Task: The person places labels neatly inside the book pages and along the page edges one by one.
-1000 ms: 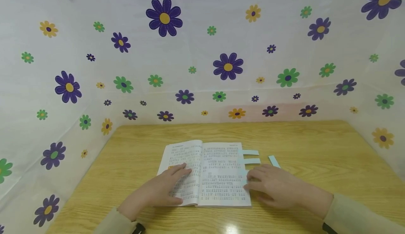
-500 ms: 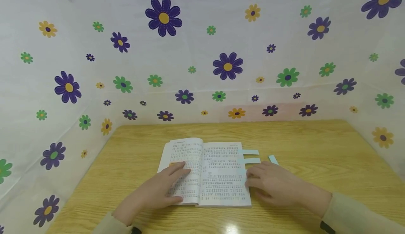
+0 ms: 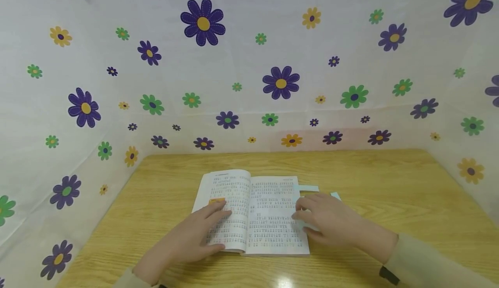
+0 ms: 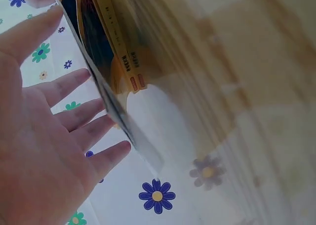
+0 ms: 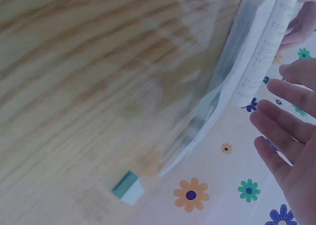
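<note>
An open book (image 3: 270, 236) with printed pages lies on the table. My left hand (image 3: 195, 234) rests on its left page with fingers spread, just below a small orange patch (image 3: 216, 200). In the left wrist view, the fingertips touch the book's edge, where a yellow and dark cover (image 4: 118, 42) shows. My right hand (image 3: 329, 221) lies over the right page's outer edge, fingers loosely bent and fingertips on the page. A pale blue sticky tab (image 3: 309, 188) juts out above it. Other tabs are mostly hidden under that hand.
Behind my right hand, a small pale blue strip (image 3: 335, 195) lies on the table; the right wrist view shows it as a small blue-green block (image 5: 126, 184). Flower-printed white cloth (image 3: 249, 63) walls the wooden table (image 3: 390, 184) at the back and both sides.
My right hand has moved left and slightly up, onto the page edge, covering the second tab. The left page has lifted and bowed a little; the left hand has shifted slightly left.
</note>
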A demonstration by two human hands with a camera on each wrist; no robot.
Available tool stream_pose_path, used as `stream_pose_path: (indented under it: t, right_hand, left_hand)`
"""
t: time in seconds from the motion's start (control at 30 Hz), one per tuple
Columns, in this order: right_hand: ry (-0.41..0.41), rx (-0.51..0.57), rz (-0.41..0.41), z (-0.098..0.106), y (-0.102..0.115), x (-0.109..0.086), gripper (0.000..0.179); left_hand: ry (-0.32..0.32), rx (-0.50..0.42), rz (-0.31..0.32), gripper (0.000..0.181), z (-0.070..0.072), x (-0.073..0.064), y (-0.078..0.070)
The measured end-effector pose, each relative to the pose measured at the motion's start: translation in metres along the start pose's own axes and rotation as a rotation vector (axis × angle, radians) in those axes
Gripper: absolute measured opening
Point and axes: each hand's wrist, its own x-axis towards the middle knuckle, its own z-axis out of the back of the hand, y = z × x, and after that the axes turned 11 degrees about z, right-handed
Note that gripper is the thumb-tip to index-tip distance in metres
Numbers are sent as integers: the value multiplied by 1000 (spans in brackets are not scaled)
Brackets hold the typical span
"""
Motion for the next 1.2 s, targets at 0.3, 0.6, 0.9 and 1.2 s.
stream_pose_path:
  t: [0.3, 0.6, 0.9, 1.2]
  right_hand:
    - [-58, 5, -8, 1, 1, 12, 26]
    - [-86, 11, -48, 2, 7, 26, 26]
    - [-77, 35, -87, 2, 12, 38, 23]
    - [-113, 94, -110, 4, 17, 50, 24]
  left_hand:
    - [-11, 23, -21, 92, 2, -3, -2]
    - [-66, 75, -56, 82, 6, -2, -6]
    - [-179, 142, -106, 67, 14, -4, -14]
    - [-305, 211, -158, 61, 22, -4, -25]
